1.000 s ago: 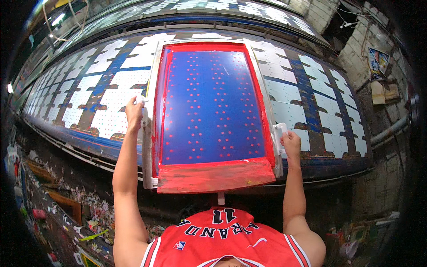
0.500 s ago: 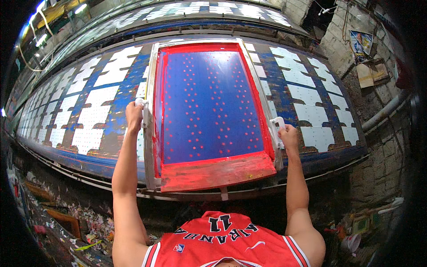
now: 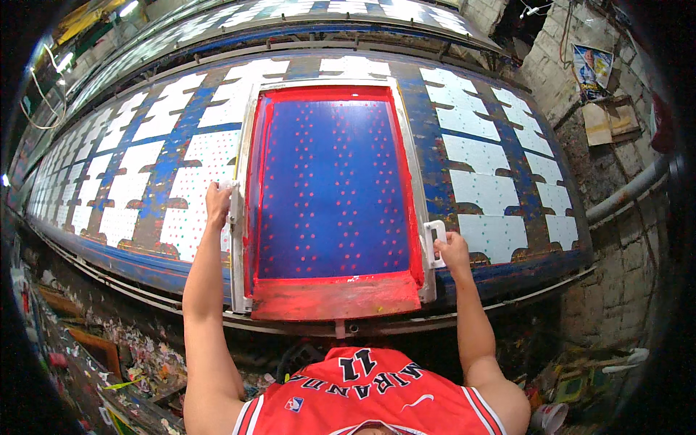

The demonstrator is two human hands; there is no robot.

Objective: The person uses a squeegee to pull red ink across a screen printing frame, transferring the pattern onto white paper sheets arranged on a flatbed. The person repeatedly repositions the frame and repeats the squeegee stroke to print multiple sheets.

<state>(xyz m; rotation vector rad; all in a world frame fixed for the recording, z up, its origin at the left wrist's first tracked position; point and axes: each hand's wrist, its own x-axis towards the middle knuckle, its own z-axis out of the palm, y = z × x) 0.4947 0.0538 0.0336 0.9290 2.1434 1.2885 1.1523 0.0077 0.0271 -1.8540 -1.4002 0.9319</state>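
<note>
A screen-printing frame (image 3: 406, 138) with a blue mesh (image 3: 330, 188), red dot pattern and red-smeared border lies on the long printing table. A red-stained board (image 3: 337, 296) spans its near end. My left hand (image 3: 217, 203) is closed on a white handle (image 3: 227, 187) at the frame's left side. My right hand (image 3: 449, 250) grips a white loop handle (image 3: 433, 243) at the right side. Rows of white cut pieces (image 3: 482, 185) lie to both sides, several printed with small coloured dots.
A second long table (image 3: 370, 11) with white pieces runs behind this one. At right are a block wall (image 3: 565, 36), a poster (image 3: 592, 69), cardboard (image 3: 609, 119) and a pipe (image 3: 623, 196). Scraps (image 3: 130, 362) litter the lower left; a bucket (image 3: 547, 420) stands at lower right.
The frame appears a little lower and, at its right side, further left in view, both hands moving with it. The white pieces have shifted relative to the frame.
</note>
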